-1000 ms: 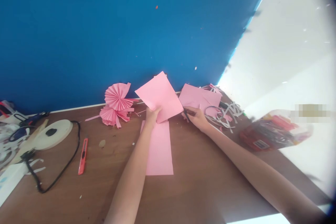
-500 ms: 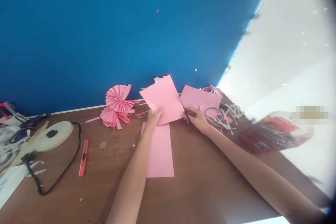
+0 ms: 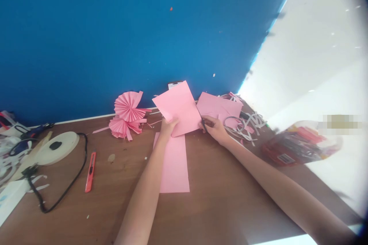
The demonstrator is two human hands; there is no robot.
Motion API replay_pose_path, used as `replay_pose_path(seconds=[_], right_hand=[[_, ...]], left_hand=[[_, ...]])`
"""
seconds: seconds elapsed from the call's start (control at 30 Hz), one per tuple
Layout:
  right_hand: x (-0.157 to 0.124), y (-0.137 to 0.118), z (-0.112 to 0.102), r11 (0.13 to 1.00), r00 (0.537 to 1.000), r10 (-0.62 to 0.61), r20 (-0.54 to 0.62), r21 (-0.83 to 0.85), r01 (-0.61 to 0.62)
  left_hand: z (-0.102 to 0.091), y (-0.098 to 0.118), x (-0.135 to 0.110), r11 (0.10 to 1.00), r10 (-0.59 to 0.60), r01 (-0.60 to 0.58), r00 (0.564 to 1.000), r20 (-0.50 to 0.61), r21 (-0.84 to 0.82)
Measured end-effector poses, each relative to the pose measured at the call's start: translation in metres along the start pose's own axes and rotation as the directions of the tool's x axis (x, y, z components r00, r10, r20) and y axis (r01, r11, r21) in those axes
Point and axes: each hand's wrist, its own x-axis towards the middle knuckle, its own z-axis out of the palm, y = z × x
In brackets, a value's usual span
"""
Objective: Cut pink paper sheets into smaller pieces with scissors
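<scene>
Slightly turned since a moment before, the pink sheet [image 3: 178,108] stood a little more upright, and a small dark object [image 3: 173,83] showed behind its top edge.

At the far left edge of the bench [image 3: 218,195] lay a tangle of tools and cords [image 3: 20,141], then a white tape roll [image 3: 57,147] with a black cable [image 3: 73,174] looping round its right side. A red utility knife [image 3: 90,166] lay just beyond the cable, with bare wood around it. Two pink paper fans [image 3: 127,115] sat against the blue wall [image 3: 115,38].

The left hand [image 3: 168,126] was clamped on the lower edge of the pink sheet, holding it above the bench with its face tilted. Under the wrist a second pink sheet [image 3: 174,164] lay flat, its near edge well short of the front of the bench, with open wood towards the person.

The right hand [image 3: 216,128] was closed round a small dark tool [image 3: 204,123], likely scissors, whose tip met the held sheet's lower right edge. The two hands were near each other, apart, with the sheet's corner between them.

Behind the right hand lay more pink paper [image 3: 220,106], then a heap of white strips [image 3: 247,122]. A red packet [image 3: 299,146] sat at the right edge, beside the white wall [image 3: 316,46].
</scene>
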Motion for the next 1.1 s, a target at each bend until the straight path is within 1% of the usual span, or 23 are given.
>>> replay_pose_path(seconds=[0.2, 0.3, 0.53, 0.67, 0.8, 0.93, 1.1], right_hand=[[0.0, 0.003, -0.001, 1.0, 1.0, 0.007, -0.02, -0.028, -0.008], [0.0, 0.002, -0.001, 0.999, 1.0, 0.014, -0.016, -0.031, -0.014], [0.0, -0.001, -0.001, 1.0, 0.999, 0.015, -0.034, 0.017, -0.015], [0.001, 0.0, 0.0, 0.998, 0.997, 0.032, -0.065, 0.051, -0.028], [0.0, -0.003, 0.002, 0.997, 0.998, 0.031, -0.06, 0.067, -0.027], [0.0, -0.007, 0.003, 0.997, 0.999, 0.015, -0.045, 0.082, -0.011], [-0.001, -0.01, 0.002, 0.999, 1.0, 0.006, -0.024, 0.045, -0.005]], left_hand=[[0.0, 0.001, -0.001, 1.0, -0.009, 0.009, 1.0, 0.002, -0.007], [0.0, 0.0, 0.0, 1.0, 0.004, -0.004, 1.0, 0.015, -0.007], [0.0, 0.0, -0.001, 0.999, -0.035, 0.035, 0.999, 0.002, 0.009], [0.002, 0.003, -0.004, 0.999, -0.02, 0.019, 0.999, 0.05, 0.026], [0.001, 0.003, -0.004, 0.998, -0.002, -0.004, 0.996, 0.094, 0.061], [-0.001, 0.0, -0.003, 0.997, 0.001, -0.008, 0.996, 0.094, 0.076], [0.001, 0.004, -0.005, 0.999, -0.015, 0.011, 0.995, 0.096, 0.041]])
